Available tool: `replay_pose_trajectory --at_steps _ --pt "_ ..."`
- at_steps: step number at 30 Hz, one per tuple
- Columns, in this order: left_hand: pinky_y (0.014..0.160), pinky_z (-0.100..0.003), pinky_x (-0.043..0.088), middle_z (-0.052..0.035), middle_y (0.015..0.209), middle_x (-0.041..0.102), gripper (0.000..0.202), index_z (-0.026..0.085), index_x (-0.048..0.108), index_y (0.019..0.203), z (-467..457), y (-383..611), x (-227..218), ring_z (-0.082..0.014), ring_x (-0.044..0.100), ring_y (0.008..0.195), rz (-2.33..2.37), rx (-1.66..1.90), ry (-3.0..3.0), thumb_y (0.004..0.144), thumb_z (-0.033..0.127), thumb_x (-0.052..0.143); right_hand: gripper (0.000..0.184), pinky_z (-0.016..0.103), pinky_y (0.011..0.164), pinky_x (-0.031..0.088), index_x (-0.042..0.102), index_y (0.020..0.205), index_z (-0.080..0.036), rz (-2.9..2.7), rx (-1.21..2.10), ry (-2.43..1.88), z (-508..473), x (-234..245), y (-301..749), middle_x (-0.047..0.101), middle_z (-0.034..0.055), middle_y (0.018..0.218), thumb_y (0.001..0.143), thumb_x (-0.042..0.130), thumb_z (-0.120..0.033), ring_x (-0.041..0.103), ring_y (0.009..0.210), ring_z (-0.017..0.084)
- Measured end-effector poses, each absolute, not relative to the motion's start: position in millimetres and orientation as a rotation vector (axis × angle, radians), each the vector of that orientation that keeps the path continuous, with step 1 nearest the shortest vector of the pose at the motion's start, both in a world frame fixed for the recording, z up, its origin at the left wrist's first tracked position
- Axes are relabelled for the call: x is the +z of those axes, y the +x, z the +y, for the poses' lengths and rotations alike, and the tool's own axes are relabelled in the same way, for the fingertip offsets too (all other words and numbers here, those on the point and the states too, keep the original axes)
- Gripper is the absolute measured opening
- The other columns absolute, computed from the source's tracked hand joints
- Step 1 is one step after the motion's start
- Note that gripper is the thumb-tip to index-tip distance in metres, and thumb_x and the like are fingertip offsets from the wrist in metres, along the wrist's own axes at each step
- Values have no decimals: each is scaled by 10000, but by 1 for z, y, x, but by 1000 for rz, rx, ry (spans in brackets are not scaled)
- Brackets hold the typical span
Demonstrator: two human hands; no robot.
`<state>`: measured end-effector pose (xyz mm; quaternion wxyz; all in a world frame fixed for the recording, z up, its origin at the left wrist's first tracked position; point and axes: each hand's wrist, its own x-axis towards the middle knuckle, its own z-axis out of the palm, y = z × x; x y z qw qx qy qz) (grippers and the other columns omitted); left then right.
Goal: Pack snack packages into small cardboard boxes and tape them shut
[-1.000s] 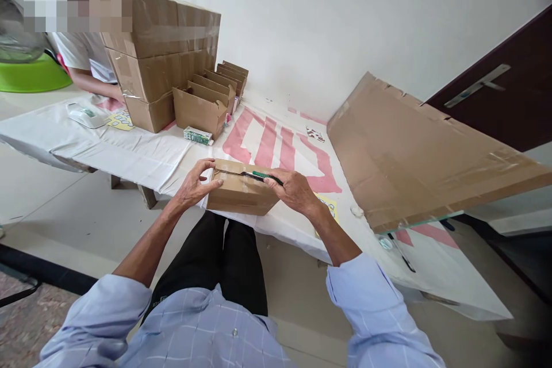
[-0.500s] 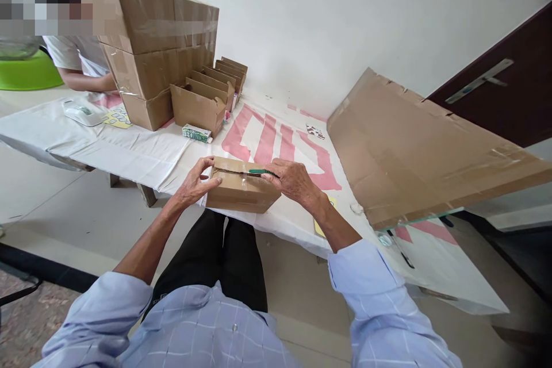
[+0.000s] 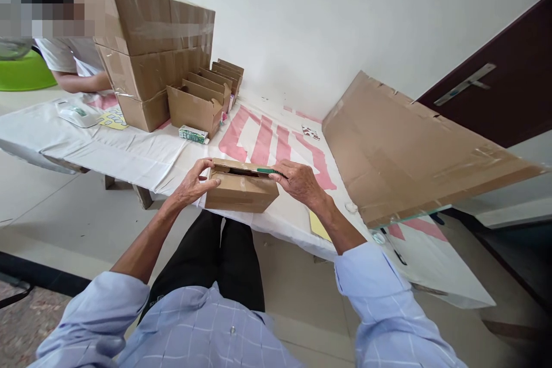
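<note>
A small taped cardboard box (image 3: 240,191) lies on the near edge of the white-covered table (image 3: 142,156). My left hand (image 3: 193,184) grips its left end, fingers curled over the top corner. My right hand (image 3: 298,182) is at the right end, closed on a green-handled cutter (image 3: 268,171) laid along the box's top seam. The seam gapes a little and shows a dark slit between the flaps.
Large taped cartons (image 3: 153,50) are stacked at the back left, with a row of small open boxes (image 3: 202,99) and a green-and-white packet (image 3: 192,134) beside them. A big flattened cardboard sheet (image 3: 409,148) lies at the right. Another person's arm (image 3: 80,81) rests behind the cartons.
The cutter has slid right along the top seam, and the flaps now gape apart. My left hand has kept its grip on the box's left end.
</note>
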<state>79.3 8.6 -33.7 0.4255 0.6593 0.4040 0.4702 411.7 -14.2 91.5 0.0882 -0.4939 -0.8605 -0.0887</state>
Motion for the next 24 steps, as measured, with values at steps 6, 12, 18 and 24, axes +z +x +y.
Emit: replay_pose_trajectory --at_steps 6,12,18,24 --pt "1057 -470 601 -116 1606 569 458 268 625 1206 8 80 -31 -367 571 1503 1043 1168 1666 855 532 755 310 323 740 426 828 1087 -239 -2542 -166 -1336 -10 90 397 764 82 1010 1138 561 -389 679 904 229" --pt "1083 -505 604 -126 1618 553 538 274 673 1316 8 77 -28 -384 552 1505 1049 1141 1702 873 567 755 343 367 866 521 764 1205 -215 -2062 24 -1463 -6 64 442 772 108 1117 1112 502 -416 702 998 274" --pt "1097 -543 603 -134 1646 524 676 294 660 1432 11 74 -26 -403 537 1521 1042 1092 1742 872 657 769 326 391 733 522 724 1061 -178 -1739 24 -2015 -28 -25 485 718 150 1007 1045 467 -378 639 855 292" --pt "1129 -571 597 -120 1728 443 707 324 725 1354 11 66 -16 -431 479 1582 1055 1022 1888 792 733 852 422 431 844 574 751 1090 -200 -1716 -24 -1813 -32 -51 472 709 127 1016 1071 469 -513 656 986 308"
